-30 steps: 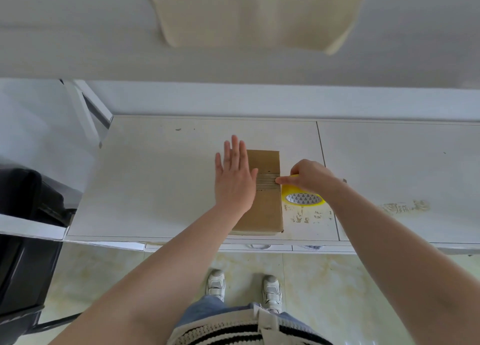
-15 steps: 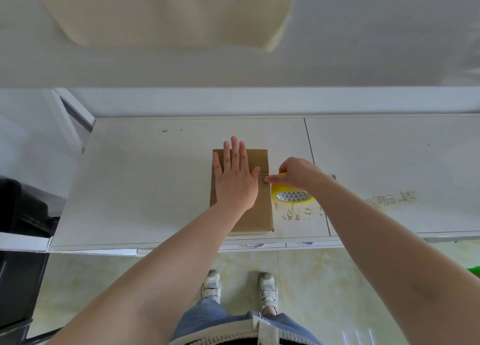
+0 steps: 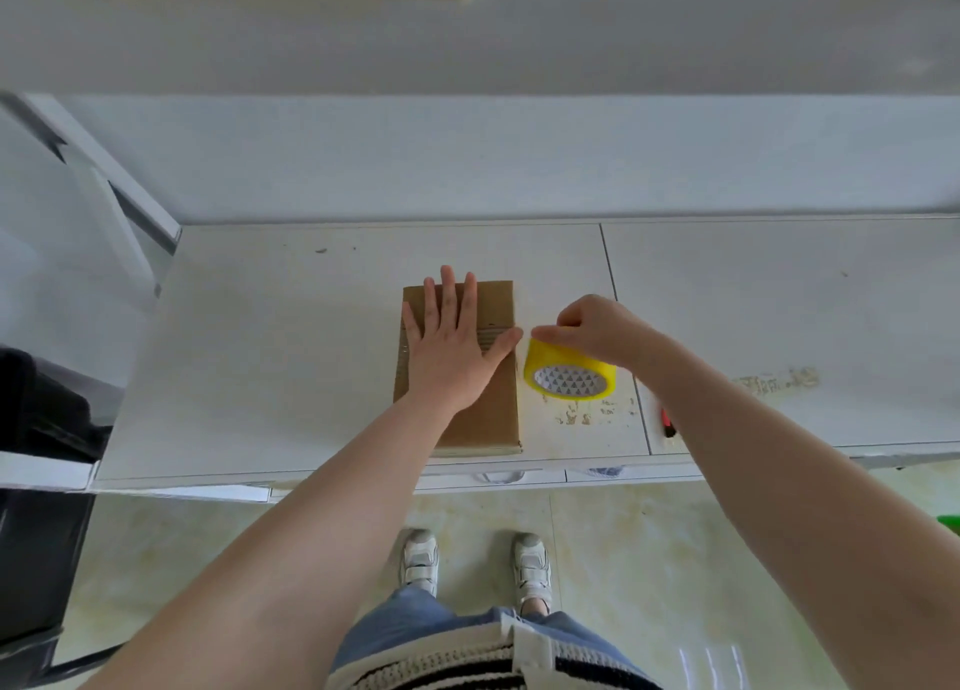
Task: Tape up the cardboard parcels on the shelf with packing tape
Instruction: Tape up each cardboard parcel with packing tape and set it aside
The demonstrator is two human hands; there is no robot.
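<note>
A flat brown cardboard parcel (image 3: pixel 488 414) lies on the white shelf (image 3: pixel 291 357), near its front edge. My left hand (image 3: pixel 449 344) presses flat on the parcel's top with the fingers spread. A strip of clear tape crosses the parcel just beside my left thumb. A yellow roll of packing tape (image 3: pixel 570 377) stands just off the parcel's right side. My right hand (image 3: pixel 597 328) holds the roll from above, its fingertips pinched near the parcel's right edge.
A small red and black tool (image 3: pixel 667 424) lies on the shelf to the right of the roll, partly under my right forearm. A black object (image 3: pixel 41 409) stands at the left of the shelf. A white wall rises behind.
My right hand and the tape roll have shifted slightly right, away from the parcel's edge. My left hand stays pressed on the parcel. The camera view has drifted.
</note>
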